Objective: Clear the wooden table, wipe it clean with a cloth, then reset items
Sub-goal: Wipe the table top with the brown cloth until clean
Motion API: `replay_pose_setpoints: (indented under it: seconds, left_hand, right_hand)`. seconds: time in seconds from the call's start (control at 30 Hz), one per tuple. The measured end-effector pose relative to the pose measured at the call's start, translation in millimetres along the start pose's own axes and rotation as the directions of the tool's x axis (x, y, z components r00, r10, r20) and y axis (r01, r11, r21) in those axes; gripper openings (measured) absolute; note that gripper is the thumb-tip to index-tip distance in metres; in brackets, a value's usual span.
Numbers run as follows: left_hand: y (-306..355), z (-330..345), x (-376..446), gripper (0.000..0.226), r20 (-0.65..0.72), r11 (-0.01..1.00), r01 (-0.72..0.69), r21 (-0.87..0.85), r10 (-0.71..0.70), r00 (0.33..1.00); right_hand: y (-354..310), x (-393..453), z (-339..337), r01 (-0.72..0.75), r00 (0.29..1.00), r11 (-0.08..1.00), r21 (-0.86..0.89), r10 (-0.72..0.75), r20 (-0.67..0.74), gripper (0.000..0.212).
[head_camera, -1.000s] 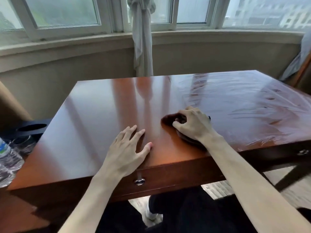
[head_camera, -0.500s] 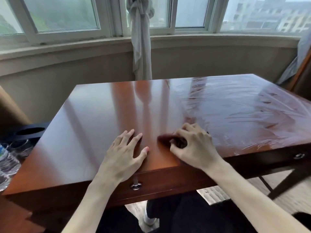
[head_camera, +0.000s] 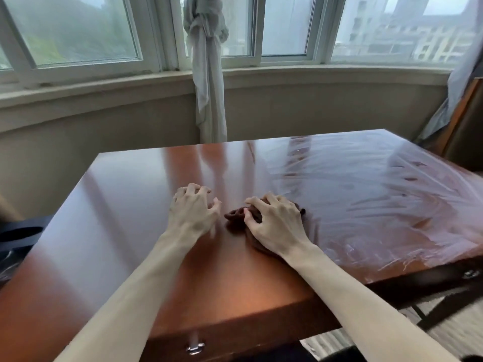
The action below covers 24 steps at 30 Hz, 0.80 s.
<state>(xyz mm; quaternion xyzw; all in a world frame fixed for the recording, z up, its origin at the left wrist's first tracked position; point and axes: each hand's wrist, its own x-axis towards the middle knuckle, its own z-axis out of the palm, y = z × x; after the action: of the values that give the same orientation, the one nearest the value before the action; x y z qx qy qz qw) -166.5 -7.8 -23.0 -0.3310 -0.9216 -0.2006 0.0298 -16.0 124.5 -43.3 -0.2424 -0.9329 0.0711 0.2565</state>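
Observation:
The glossy wooden table [head_camera: 117, 218] fills the middle of the head view. A dark brown cloth [head_camera: 236, 216] lies bunched on it near the centre. My right hand [head_camera: 274, 224] presses down on the cloth, fingers curled into its folds. My left hand [head_camera: 194, 211] rests just left of the cloth, fingertips arched on the bare wood and holding nothing. The right half of the tabletop shows pale streaky smears [head_camera: 366, 192]; the left half is smooth and reflective.
A drawer knob [head_camera: 194, 348] sits on the table's front edge, another knob [head_camera: 470, 274] at the right. A tied curtain [head_camera: 207, 74] hangs at the window behind. A dark object [head_camera: 18, 233] lies left of the table, a wooden piece with grey fabric [head_camera: 460, 121] at the right.
Both hands have slid away from the front edge toward the table's middle, the cloth moving along under my right hand. My left fingers went from flat to arched.

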Motion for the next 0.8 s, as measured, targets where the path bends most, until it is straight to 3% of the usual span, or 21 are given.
replay_pose_setpoints:
  seconds: [0.3,0.5,0.63,0.8]
  left_hand:
    - [-50,44,154,0.060,0.058,0.999,0.036,0.016,-0.037,0.998]
    - [-52,69,178,0.063,0.053,0.993,0.056,0.103,-0.062,0.997]
    - [-51,67,176,0.063,0.048,0.991,0.068,0.114,-0.073,0.996]
    - [-46,60,173,0.063,0.075,0.992,0.078,0.098,-0.086,0.994]
  right_hand:
    - [36,223,103,-0.039,0.998,0.997,-0.064,0.042,0.048,0.029]
    - [58,340,150,-0.069,0.995,0.998,-0.011,0.070,0.069,0.036]
    - [62,349,145,-0.060,0.986,0.998,0.029,0.055,0.161,0.036]
    - [57,267,104,-0.022,0.980,0.995,0.094,0.003,0.199,0.039]
